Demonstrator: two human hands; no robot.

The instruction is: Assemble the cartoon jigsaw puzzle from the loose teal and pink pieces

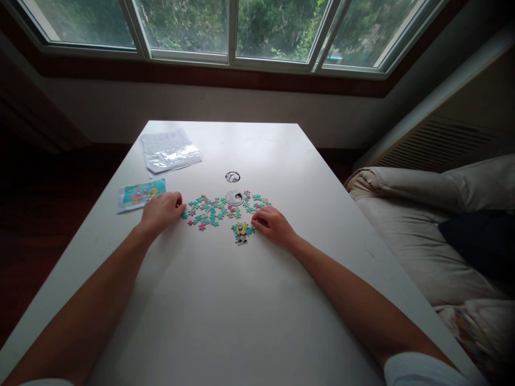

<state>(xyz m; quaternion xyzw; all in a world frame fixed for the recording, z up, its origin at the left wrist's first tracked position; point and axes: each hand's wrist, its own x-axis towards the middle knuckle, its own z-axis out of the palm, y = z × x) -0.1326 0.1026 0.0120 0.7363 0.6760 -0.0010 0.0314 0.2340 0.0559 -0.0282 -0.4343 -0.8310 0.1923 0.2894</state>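
Observation:
Many loose jigsaw puzzle pieces (207,210), mostly teal with some pink, lie spread on the white table between my hands. In front of them is a small joined puzzle section (241,231) showing a yellow cartoon sponge figure. My right hand (276,226) rests at its right edge, with thumb and fingers pinched on a teal puzzle piece there. At the left end of the loose pieces, my left hand (163,210) lies with its fingers curled closed. A teal piece touches its fingertips, but what those fingers hold is hidden.
A picture card (142,194) with cartoon figures lies partly behind my left hand. Beyond it is a clear plastic bag (171,151) with white paper. Two round metal fittings (234,198) are set in the white table (241,321). A cushioned sofa (406,230) stands at the right.

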